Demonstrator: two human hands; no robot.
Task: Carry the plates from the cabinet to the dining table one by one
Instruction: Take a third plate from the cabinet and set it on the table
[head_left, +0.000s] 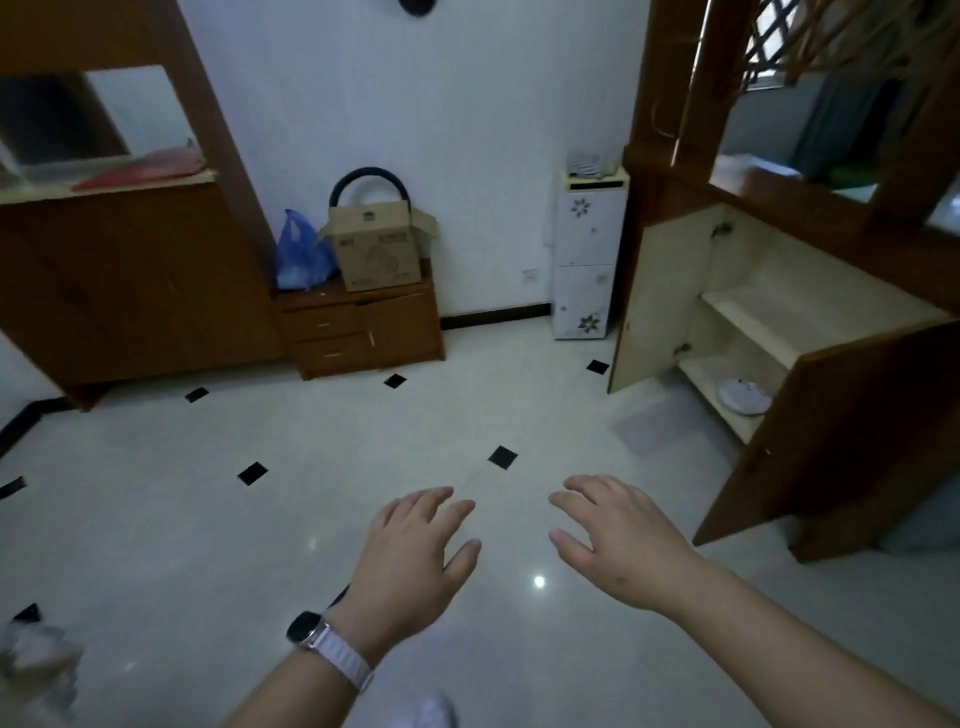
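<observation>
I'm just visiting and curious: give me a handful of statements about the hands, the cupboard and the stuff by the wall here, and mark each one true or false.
1. Both hands are empty. True: the left hand and right hand hover open over the tiled floor.
2. The cabinet door is shut. False: its door stands open.
3. A white plate lies on the cabinet's lower shelf. True.
4. The watch is on the right wrist. False: it is on the left wrist.
5. A cardboard box sits on the low drawer unit, beside a blue plastic bag. True.
6. The box is taped closed. False: its flaps are open.
</observation>
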